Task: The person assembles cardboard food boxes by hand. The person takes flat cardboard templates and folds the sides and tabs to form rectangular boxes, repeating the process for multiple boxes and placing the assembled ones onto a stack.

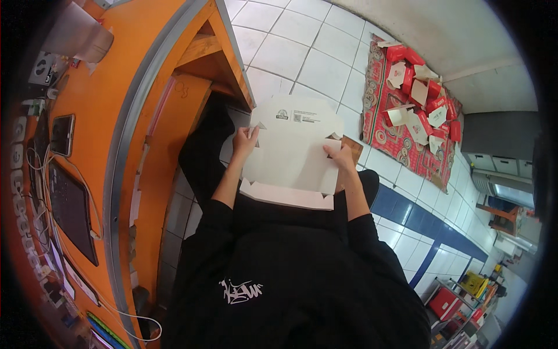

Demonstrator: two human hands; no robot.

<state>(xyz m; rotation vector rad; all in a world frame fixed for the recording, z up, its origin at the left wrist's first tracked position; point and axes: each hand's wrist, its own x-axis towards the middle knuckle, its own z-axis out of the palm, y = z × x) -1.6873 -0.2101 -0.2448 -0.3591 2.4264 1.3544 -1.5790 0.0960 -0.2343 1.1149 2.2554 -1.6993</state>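
Observation:
A white cardboard box blank point(290, 151), partly folded, rests over my lap with small print near its far edge. Its near flap point(288, 198) is bent up along the edge closest to me. My left hand point(246, 143) grips the left side, thumb on top beside a small triangular cut-out. On the right side, my right hand point(344, 157) is closed on the folded-in edge with its thumb over the board. The fingers under both sides are partly hidden. Beyond my right hand, a brown piece point(352, 149) shows beside the box.
An orange desk point(139, 58) with a grey edge stands close on my left, carrying a phone point(62, 135), a tablet-like dark device point(74, 212) and cables. Several red-and-white cartons point(418, 93) lie heaped on a red patterned mat point(390, 139) at the far right.

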